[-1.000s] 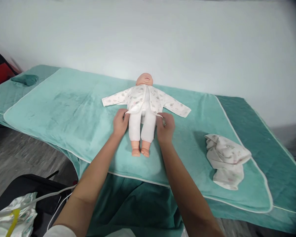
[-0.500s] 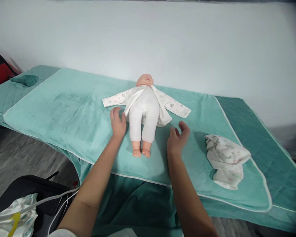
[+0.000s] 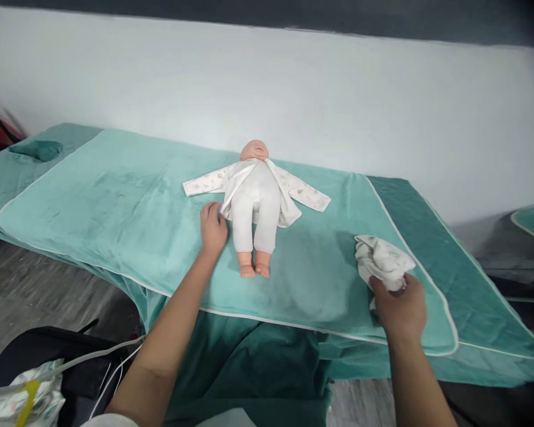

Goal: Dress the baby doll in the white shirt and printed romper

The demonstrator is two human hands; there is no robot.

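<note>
A baby doll (image 3: 257, 201) lies on its back, with a white stuffed body and flesh-coloured head and feet. Its printed white jacket (image 3: 289, 204) hangs open at the front, sleeves spread to both sides. Beside the doll's hip, on the left, my left hand (image 3: 213, 228) rests with loosely bent fingers, holding nothing, its fingertips close to the jacket's hem. Off to the right, my right hand (image 3: 400, 308) pinches a crumpled white printed baby garment (image 3: 380, 258) between thumb and fingers. The garment's lower part is hidden behind that hand.
A light green mat (image 3: 129, 190) with white piping covers the darker green bed (image 3: 445, 237), which stands against a white wall (image 3: 267, 89). At the lower left, a black chair (image 3: 44, 344) carries a printed packet (image 3: 35, 391), with white cables (image 3: 93, 354) running across.
My right hand has moved right from beside the doll and taken hold of the crumpled garment. My left hand stays near the doll's hip. The view has shifted slightly.
</note>
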